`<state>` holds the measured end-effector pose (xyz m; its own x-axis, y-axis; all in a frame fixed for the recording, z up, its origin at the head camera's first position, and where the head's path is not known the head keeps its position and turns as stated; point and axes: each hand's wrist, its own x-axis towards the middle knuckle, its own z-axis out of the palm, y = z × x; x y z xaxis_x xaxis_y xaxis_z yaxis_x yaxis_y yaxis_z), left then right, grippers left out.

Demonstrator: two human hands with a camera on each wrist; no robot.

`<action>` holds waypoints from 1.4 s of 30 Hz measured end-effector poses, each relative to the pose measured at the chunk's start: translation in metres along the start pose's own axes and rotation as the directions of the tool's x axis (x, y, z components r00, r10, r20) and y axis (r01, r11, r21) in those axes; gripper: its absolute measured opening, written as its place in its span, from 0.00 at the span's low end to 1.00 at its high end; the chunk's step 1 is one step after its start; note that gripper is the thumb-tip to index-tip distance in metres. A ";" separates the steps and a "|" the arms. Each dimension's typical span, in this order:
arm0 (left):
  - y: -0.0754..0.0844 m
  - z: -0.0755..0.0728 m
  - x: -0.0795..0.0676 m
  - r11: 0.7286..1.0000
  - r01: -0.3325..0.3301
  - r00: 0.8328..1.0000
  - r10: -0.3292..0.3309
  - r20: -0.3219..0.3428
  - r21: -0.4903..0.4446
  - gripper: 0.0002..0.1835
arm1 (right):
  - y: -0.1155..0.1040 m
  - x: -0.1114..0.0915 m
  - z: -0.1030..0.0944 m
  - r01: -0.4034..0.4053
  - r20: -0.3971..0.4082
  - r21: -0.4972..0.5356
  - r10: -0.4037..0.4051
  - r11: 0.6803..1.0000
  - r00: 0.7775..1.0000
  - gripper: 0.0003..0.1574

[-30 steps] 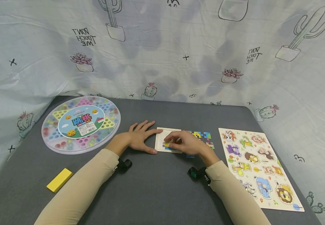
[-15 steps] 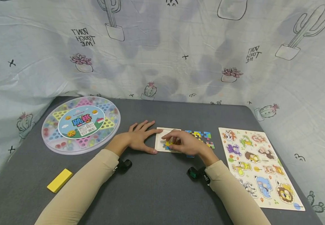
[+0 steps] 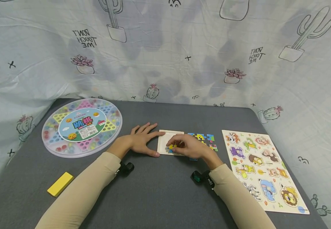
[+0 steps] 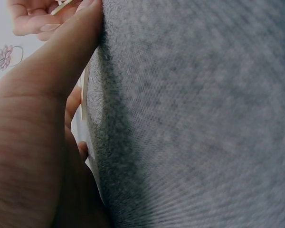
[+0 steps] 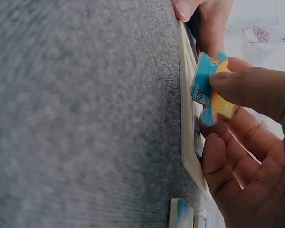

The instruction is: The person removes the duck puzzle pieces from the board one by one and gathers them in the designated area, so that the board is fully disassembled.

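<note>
My right hand [image 3: 189, 146] pinches a blue and yellow jigsaw piece [image 5: 203, 84] between thumb and fingers. The piece is tilted, close over a shallow pale wooden puzzle tray [image 3: 162, 147]. In the right wrist view, a bit of blue and yellow shows inside the tray, past its near rim, mostly hidden by the fingers. My left hand [image 3: 142, 140] lies spread on the table at the tray's left side, with index finger and thumb at its edge. Several loose jigsaw pieces [image 3: 210, 137] lie just right of the tray, partly behind my right hand.
A round Chinese checkers box [image 3: 82, 127] sits at the back left. Near my left sleeve lies a yellow block [image 3: 60, 184]. An animal puzzle board [image 3: 264, 171] takes up the right side, beside my right forearm. A printed curtain [image 3: 165, 63] hangs behind the grey table [image 3: 159, 190].
The pinched jigsaw piece has turned and shifted slightly in my right fingers, over the tray. My left hand stays in place.
</note>
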<state>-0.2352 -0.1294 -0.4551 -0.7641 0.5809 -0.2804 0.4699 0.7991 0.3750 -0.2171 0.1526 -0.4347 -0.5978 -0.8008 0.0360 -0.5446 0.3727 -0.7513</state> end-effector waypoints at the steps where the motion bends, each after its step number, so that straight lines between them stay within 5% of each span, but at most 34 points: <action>1: 0.000 0.000 0.000 1.000 0.000 1.000 0.000 0.001 -0.001 0.56 | 0.000 0.000 0.000 0.006 0.000 0.004 -0.006 1.000 1.000 0.14; 21: 0.008 -0.006 -0.006 1.000 0.023 1.000 -0.023 0.010 -0.013 0.55 | -0.003 -0.008 -0.004 0.006 -0.120 -0.002 -0.006 1.000 0.993 0.17; 42: 0.006 -0.004 -0.003 1.000 0.019 1.000 -0.019 0.004 -0.024 0.55 | -0.003 -0.019 -0.013 -0.006 -0.112 0.060 0.013 0.998 0.994 0.16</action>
<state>-0.2312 -0.1269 -0.4484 -0.7712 0.5664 -0.2906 0.4447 0.8059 0.3908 -0.2122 0.1729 -0.4242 -0.6668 -0.7386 0.0994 -0.5044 0.3491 -0.7897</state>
